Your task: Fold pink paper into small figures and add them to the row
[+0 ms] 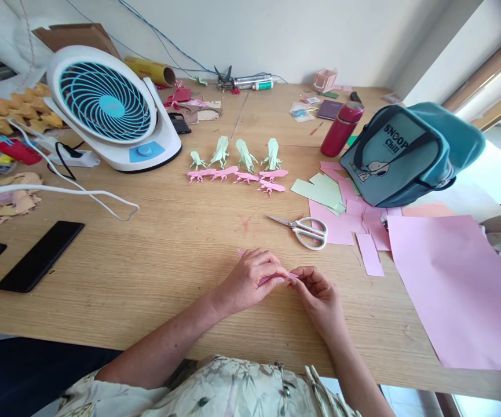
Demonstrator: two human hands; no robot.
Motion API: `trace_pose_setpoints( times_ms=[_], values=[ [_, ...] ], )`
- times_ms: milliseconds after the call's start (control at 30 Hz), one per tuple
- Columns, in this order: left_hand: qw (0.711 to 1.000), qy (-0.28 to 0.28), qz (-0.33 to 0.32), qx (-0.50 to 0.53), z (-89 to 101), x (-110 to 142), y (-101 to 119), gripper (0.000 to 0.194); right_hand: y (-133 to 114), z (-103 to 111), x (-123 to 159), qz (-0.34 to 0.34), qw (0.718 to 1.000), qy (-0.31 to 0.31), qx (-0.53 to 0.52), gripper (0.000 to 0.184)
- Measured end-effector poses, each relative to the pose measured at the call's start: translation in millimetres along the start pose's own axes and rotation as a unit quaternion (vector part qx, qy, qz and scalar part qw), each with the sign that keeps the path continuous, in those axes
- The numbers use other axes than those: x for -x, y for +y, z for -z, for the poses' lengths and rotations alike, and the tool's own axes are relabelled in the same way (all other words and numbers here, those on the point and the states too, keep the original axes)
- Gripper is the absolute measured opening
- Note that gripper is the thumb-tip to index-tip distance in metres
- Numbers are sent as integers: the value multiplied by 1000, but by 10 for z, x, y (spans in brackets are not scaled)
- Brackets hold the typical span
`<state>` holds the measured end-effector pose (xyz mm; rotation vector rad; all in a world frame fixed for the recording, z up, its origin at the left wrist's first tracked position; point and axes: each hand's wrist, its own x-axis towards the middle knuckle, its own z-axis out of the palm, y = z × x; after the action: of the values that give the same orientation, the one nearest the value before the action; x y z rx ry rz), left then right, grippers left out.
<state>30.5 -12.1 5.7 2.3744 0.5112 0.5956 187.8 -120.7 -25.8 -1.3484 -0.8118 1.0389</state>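
Note:
Between my hands, just above the near part of the table, is a small folded piece of pink paper [266,280], mostly covered by my fingers. My left hand [250,279] wraps over it, and one pink tip sticks out beyond the knuckles. At its other end, the thumb and forefinger of my right hand [320,296] pinch the paper. Farther back stand several folded green paper insects [245,155], with several pink paper insects [247,177] lined up in front of them. White-handled scissors [310,233] lie beyond my right hand.
Pink and green paper pieces [320,191] and a large pink sheet [454,284] lie to the right, near a teal bag [398,156] and a red bottle [342,130]. A fan [111,107], a white cable [80,190] and a black phone [41,256] occupy the left.

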Motion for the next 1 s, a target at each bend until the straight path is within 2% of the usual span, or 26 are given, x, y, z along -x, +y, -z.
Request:
trace_pose_setpoints(
  times_ms=[233,567,867,1000],
  values=[
    [999,14,6,38,-26,1,17,15,7,6,1,18,1000,-3,3,12],
    [997,20,38,64,-44,-10,19,18,-31,-13,9,18,1000,12,13,17],
    [995,-63,9,-73,0,-81,82,6,31,-2,21,30,999,-3,44,15],
    [994,-70,11,-82,-15,-82,78,8,56,-1,20,25,999,-1,25,14]
  ],
)
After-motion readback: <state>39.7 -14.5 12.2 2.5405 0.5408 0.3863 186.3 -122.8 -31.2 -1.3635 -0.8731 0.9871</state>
